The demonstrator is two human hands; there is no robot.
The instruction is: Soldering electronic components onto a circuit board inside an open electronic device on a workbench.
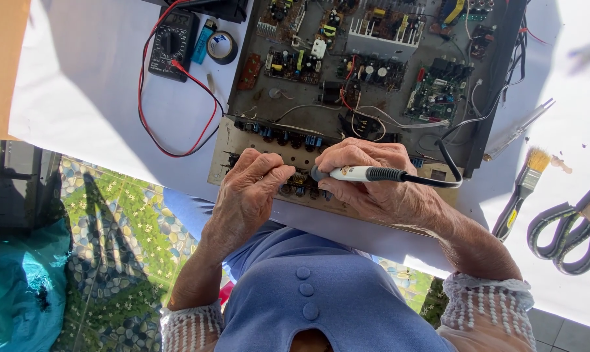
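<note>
Right hand [373, 186] clenched around soldering iron [366, 173], tip pointing left over near edge of open chassis [242, 140], left hand [249, 192] pinched shut on board edge just beside tip, multimeter [172, 42] well apart

I take the open chassis [366, 85] as my landmark; it lies on the table [86, 85], reaching from the far edge nearly to the near one. Left of the chassis lies a multimeter [171, 43], with a lighter [203, 32] and a roll of tape [222, 47] between the two. The meter's leads [177, 124] loop across the table to the chassis's left side. Over the chassis's near edge my left hand [246, 195] rests on a row of parts, and my right hand [379, 186] sits just beside it, holding a soldering iron [363, 173] whose cord [448, 166] curls back over the chassis. Right of the chassis lie a screwdriver [520, 129], then a brush [522, 189], then scissors [569, 231] farthest out.
</note>
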